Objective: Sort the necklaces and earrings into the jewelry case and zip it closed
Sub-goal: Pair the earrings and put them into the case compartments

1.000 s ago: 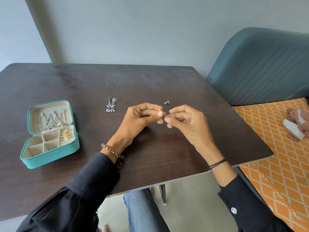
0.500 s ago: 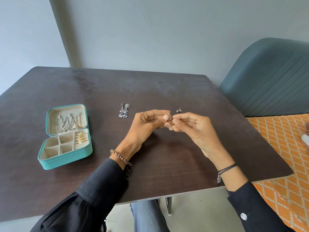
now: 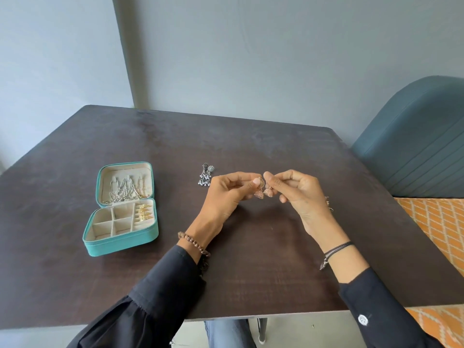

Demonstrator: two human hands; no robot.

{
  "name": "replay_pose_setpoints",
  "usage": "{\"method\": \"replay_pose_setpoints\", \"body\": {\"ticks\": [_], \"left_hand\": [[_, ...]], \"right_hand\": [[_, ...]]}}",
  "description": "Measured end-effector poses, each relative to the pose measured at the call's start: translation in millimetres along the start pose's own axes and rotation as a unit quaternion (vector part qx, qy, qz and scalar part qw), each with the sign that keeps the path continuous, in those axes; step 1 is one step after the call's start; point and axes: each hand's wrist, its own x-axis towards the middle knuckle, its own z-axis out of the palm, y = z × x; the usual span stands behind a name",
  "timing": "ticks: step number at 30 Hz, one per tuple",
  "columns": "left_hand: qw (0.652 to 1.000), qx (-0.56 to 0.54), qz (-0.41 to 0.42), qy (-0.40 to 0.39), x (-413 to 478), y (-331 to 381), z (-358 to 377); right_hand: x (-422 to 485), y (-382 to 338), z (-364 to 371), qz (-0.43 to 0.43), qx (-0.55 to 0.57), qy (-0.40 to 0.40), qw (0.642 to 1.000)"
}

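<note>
While curled fingers [image 3: 247, 180] of the left hand [image 3: 227, 194] and right hand [image 3: 301, 194] pinch the rose-gold bell earrings [image 3: 258, 194] above the bench [image 3: 276, 259], silver earrings [image 3: 206, 175] lie just beyond, and the open teal case [image 3: 120, 244] sits well left.

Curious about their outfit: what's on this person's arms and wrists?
Black long sleeves: left sleeve gathered at the cuff, right sleeve with a white button. Brown beaded bracelet on the left wrist; thin dark cords with a charm on the right.
</note>
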Motion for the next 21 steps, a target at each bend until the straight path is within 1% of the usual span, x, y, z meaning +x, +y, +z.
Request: {"method": "replay_pose_setpoints", "body": {"ticks": [4,6,9,14,18,21], "left_hand": [[0.993,0.109,0.038,0.031,6.9,-10.9,-1.0],[0.986,0.15,0.041,0.052,13.1,-13.1,-1.1],[0.969,0.226,0.054,0.086,21.7,-10.3,-1.2],[0.957,0.265,0.045,0.111,35.8,-8.7,-4.8],[0.944,0.299,0.049,0.133,43.5,-10.7,-5.3],[0.931,0.328,0.059,0.147,47.2,-9.6,-2.4]], "right_hand": [[15.6,9.5,9.0,-0.012,-0.053,0.013,0.998],[26.1,15.1,12.2,-0.019,-0.083,0.011,0.996],[40.7,24.1,15.8,-0.021,-0.11,0.001,0.994],[54.1,30.9,21.1,-0.008,-0.091,-0.014,0.996],[62.9,36.0,25.2,-0.013,-0.145,-0.007,0.989],[68.8,35.5,28.2,-0.023,-0.181,-0.016,0.983]]}}
